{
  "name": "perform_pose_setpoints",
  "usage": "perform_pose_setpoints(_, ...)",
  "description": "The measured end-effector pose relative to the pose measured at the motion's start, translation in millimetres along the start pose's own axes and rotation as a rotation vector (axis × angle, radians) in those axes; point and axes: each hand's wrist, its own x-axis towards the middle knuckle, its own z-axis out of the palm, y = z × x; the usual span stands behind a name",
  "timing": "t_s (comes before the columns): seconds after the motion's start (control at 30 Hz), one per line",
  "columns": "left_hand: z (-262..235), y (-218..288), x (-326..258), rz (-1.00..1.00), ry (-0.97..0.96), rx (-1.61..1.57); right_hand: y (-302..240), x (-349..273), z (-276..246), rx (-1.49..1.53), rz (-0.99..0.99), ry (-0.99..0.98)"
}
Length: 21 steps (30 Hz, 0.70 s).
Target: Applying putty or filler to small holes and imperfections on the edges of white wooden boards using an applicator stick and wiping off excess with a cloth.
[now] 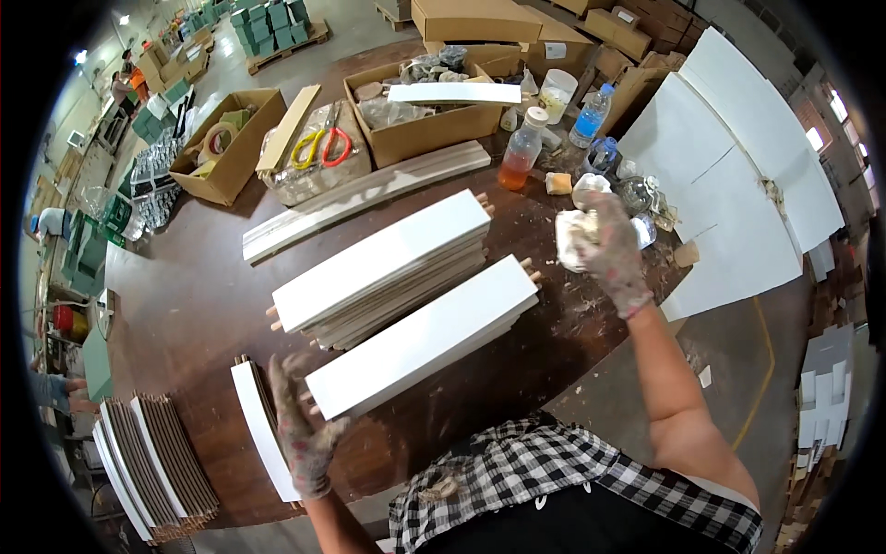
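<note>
My left hand (pixel 300 420), in a patterned work glove, rests with fingers spread against the near end of a short stack of white panels (pixel 425 334) with wooden dowels at their ends. A taller stack of the same white panels (pixel 383 263) lies just behind it. My right hand (pixel 604 245), gloved too, is raised over the table's right side and grips a crumpled whitish rag (pixel 572 242). A single curved white panel (pixel 261 427) stands on edge beside my left hand.
The dark wooden table (pixel 189 305) holds long white mouldings (pixel 365 196), open cardboard boxes (pixel 231 138), scissors with coloured handles (pixel 321 146), plastic bottles (pixel 521 148) and jars. Large white boards (pixel 729 185) lean at right. More panels (pixel 152 466) stand stacked at lower left. Another person's hand (pixel 74 392) shows at left.
</note>
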Motion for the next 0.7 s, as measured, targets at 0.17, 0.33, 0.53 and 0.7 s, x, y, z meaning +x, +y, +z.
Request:
perform_pose_setpoints(0.17, 19, 52, 24, 0.241, -0.171, 0.451, 8, -7, 5, 0.599, 0.191, 0.019)
perform_pose_setpoints(0.33, 76, 79, 48, 0.33, -0.495, 0.979, 12, -21, 3, 0.56, 0.217, -0.011)
perform_pose_setpoints(0.53, 81, 95, 46, 0.394, -0.252, 0.993, 38, -35, 7, 0.769, 0.285, 0.091)
perform_pose_setpoints(0.7, 89, 80, 19, 0.558, -0.168, 1.083, 37, -38, 8, 0.741, 0.302, 0.068)
